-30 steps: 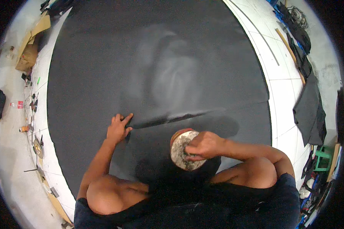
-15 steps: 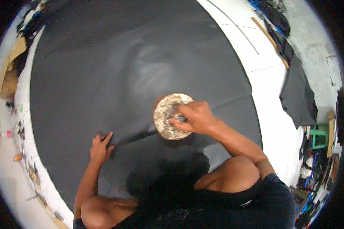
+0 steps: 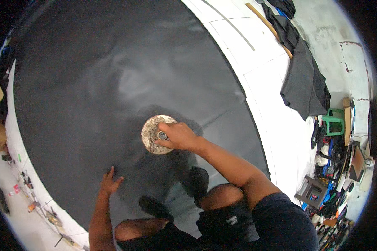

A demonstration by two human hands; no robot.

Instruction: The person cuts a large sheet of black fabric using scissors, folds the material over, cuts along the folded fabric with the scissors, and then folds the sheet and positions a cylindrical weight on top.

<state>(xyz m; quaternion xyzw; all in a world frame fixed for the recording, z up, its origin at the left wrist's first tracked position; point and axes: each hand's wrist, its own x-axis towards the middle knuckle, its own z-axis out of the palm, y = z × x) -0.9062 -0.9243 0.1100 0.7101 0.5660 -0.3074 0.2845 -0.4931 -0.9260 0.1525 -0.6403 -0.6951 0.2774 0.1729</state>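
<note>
- Black sheet material (image 3: 113,62) spread flat over a white table (image 3: 264,75) (fisheye view from above).
- Right hand (image 3: 178,136) clenched on the metal knob of a round, worn disc (image 3: 153,134), pressed against the sheet near its middle.
- Left hand (image 3: 109,183) released, fingers splayed flat on the sheet, well apart from the disc.
- Dark cloth pieces (image 3: 303,83) draped at the table's far right edge.

We see a white tiled floor (image 3: 264,83). Dark cloths (image 3: 303,83) lie heaped near its upper right edge, beside a wooden stick (image 3: 267,26). A green stool (image 3: 333,123) and cluttered shelves (image 3: 335,175) line the right edge. Small items (image 3: 27,184) dot the left edge.
</note>
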